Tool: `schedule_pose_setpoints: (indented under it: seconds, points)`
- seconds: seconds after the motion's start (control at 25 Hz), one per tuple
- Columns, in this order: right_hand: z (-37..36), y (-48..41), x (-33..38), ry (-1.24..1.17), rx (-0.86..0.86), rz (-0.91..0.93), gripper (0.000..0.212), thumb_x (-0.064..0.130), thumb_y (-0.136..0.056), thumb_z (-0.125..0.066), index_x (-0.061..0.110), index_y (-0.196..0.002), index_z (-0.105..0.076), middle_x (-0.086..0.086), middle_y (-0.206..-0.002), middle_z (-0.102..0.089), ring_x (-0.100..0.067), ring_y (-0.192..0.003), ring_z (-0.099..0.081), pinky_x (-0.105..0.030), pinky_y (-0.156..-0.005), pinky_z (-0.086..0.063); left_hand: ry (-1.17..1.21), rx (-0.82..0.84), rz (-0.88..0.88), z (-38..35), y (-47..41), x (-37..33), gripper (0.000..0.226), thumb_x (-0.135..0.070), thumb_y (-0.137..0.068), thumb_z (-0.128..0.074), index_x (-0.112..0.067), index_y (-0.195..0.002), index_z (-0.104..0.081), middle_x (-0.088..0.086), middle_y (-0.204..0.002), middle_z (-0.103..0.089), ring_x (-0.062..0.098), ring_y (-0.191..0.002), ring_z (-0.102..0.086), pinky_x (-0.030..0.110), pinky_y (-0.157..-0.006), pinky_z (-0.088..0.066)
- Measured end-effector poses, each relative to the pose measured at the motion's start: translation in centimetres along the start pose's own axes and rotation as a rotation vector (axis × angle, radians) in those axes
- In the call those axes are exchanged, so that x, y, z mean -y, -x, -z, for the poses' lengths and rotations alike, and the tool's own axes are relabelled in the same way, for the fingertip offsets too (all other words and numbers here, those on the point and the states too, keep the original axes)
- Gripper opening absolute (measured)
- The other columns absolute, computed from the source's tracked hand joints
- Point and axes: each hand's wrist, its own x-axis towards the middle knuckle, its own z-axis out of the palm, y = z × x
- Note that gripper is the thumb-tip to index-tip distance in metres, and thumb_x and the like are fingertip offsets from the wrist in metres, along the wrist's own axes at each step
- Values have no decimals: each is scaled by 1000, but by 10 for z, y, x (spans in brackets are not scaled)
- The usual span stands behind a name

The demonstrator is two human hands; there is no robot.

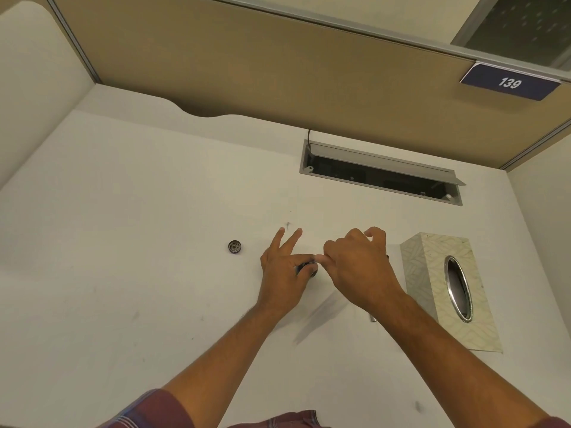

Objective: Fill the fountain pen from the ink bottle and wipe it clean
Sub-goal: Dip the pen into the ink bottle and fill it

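The small dark ink bottle (309, 269) stands on the white desk (123, 242), mostly hidden by my hands. My left hand (282, 273) grips it from the left, with two fingers stretched out forward. My right hand (358, 267) hovers just right of the bottle with curled fingers, its fingertip at the bottle's mouth. It seems to pinch the fountain pen (387, 257), of which only a dark tip shows behind the hand. The bottle's round cap (234, 246) lies on the desk to the left.
A patterned tissue box (432, 282) with an oval metal opening stands right of my right hand. A small metal piece (373, 318) lies by its near corner. An open cable hatch (380, 177) is set in the desk behind, before a tan partition (278, 72).
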Motion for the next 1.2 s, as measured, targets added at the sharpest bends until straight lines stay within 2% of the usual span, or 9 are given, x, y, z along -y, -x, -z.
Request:
schedule_pose_setpoints:
  seconds: [0.08, 0.2, 0.32, 0.44, 0.6, 0.76, 0.96, 1.08, 1.2]
  points:
    - [-1, 1, 0, -44, -22, -12, 22, 56, -91, -64, 35, -87, -70, 11, -75, -74, -18, -88, -70, -46, -94, -20, -9, -4, 3, 0, 0, 0, 15, -22, -101, -77, -26, -110, -87, 2, -168, -51, 26, -167, -19, 39, -125, -11]
    - [0, 1, 0, -81, 13, -4, 25, 48, -79, -83, 38, -98, -71, 12, -85, -78, -18, -93, -72, -46, -94, -20, -15, -9, 18, 0, -1, -1, 16, -24, -99, -79, -24, -113, -87, 2, -169, -49, 28, -167, -20, 38, -124, -9]
    - [2, -1, 2, -24, 69, -6, 33, 39, -62, -96, 39, -81, -69, 13, -69, -71, -16, -79, -70, -47, -92, -26, -8, -11, 26, -1, -2, -2, 15, -23, -98, -81, -23, -111, -88, 2, -169, -49, 28, -167, -20, 38, -124, -8]
    - [2, -2, 2, 17, 2, -4, 29, 48, -66, -91, 38, -69, -64, 14, -59, -64, -15, -71, -67, -47, -90, -25, -3, -9, 17, -1, -1, -2, 12, -23, -99, -79, -25, -107, -88, 2, -168, -50, 28, -167, -19, 38, -123, -8]
    - [0, 0, 1, -24, -77, -2, 22, 55, -76, -80, 38, -79, -68, 15, -67, -70, -15, -78, -71, -46, -91, -24, -1, -10, 27, 0, -2, -3, 13, -25, -100, -78, -26, -108, -88, 1, -169, -50, 26, -167, -18, 40, -124, -10]
    - [5, -2, 3, 24, -22, -1, 42, 43, -46, -100, 39, -74, -69, 14, -64, -70, -15, -75, -71, -44, -89, -26, -2, -18, 23, 1, -3, -1, 15, -24, -99, -79, -24, -111, -88, 1, -168, -51, 26, -166, -20, 43, -125, -12]
    - [0, 0, 2, 39, -68, 20, 23, 54, -76, -80, 37, -71, -66, 13, -63, -68, -16, -78, -69, -50, -92, -25, -11, -14, -8, 0, -2, -1, 11, -24, -98, -80, -23, -105, -89, 2, -165, -54, 28, -166, -21, 41, -124, -10]
    - [3, -1, 2, 5, -90, -3, 24, 56, -73, -81, 37, -81, -71, 12, -73, -74, -18, -83, -72, -49, -93, -25, -24, -17, -4, 1, -3, -2, 14, -28, -99, -78, -25, -109, -88, 1, -166, -53, 27, -166, -21, 39, -123, -9]
    - [4, 0, 1, 22, -19, 28, 34, 42, -62, -93, 36, -85, -69, 11, -77, -76, -20, -90, -72, -47, -95, -23, -22, -16, 13, 1, -4, -2, 14, -24, -98, -80, -23, -110, -88, 0, -167, -52, 27, -166, -21, 38, -124, -8]
